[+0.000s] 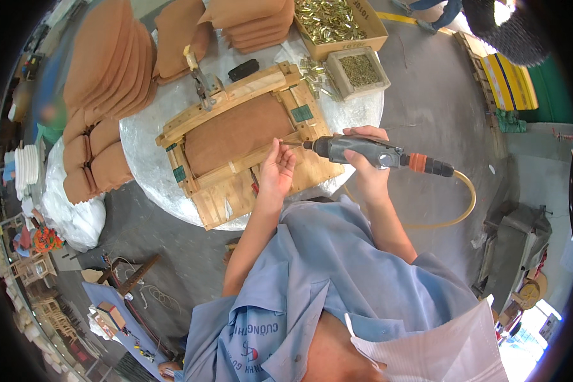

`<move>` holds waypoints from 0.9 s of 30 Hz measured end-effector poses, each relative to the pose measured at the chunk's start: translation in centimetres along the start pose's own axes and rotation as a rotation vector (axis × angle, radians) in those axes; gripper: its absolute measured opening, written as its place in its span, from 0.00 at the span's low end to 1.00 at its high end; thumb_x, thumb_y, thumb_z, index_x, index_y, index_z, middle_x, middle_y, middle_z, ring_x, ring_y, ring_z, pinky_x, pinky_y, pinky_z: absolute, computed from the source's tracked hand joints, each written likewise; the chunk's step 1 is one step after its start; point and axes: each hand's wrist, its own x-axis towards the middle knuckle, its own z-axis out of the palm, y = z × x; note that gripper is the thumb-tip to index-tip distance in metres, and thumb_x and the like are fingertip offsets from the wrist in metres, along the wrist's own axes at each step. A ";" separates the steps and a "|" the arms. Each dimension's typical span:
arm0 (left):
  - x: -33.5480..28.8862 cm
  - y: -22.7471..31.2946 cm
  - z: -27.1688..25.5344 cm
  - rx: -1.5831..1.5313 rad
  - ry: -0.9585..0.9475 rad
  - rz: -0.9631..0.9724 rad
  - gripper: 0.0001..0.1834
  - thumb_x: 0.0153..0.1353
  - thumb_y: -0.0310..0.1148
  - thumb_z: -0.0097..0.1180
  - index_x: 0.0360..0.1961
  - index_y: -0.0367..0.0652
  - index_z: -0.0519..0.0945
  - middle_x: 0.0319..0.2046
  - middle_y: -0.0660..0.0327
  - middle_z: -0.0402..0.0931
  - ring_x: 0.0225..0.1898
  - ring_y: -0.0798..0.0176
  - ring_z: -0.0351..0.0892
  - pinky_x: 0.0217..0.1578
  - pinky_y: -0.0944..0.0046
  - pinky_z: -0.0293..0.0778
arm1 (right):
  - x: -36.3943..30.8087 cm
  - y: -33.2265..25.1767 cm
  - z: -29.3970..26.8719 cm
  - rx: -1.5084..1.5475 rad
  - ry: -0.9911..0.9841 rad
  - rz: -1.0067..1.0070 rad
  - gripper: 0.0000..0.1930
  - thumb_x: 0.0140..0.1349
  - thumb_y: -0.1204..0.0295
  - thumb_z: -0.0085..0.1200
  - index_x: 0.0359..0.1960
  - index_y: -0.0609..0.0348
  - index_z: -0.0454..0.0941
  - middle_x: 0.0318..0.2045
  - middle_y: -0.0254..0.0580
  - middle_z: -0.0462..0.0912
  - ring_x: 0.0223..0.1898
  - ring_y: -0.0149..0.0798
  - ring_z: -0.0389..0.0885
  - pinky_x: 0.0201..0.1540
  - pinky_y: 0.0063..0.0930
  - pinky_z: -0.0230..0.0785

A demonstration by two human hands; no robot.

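Observation:
My right hand (370, 181) is wrapped round a grey air screwdriver (356, 150), held level with its bit toward the left. An orange-and-black coupling joins it to a yellowish hose (471, 197). At the tip of the bit, my left hand (280, 170) pinches with thumb and forefinger; whatever is between them is too small to make out. Just beyond both hands lies a wooden frame jig (235, 167) on a plywood board (267, 191), with a brown curved panel (239, 135) inside it. A toggle clamp (205, 88) stands on the jig's far rail.
Brown panels (105, 57) are stacked at the far left and back. A cardboard box (353, 46) of brass-coloured hardware and a tray (381, 83) of small fasteners stand at the back right. A red-handled tool (255, 181) lies by the jig. Another person's legs (442, 13) show at upper right.

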 end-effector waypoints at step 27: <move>9.0 5.4 -1.4 0.595 0.278 0.163 0.23 0.69 0.47 0.71 0.29 0.36 0.83 0.20 0.56 0.84 0.19 0.64 0.85 0.19 0.65 0.82 | 17.6 6.7 6.4 -0.484 -0.269 -0.055 0.25 0.54 0.81 0.71 0.54 0.63 0.79 0.49 0.49 0.86 0.52 0.40 0.87 0.58 0.35 0.80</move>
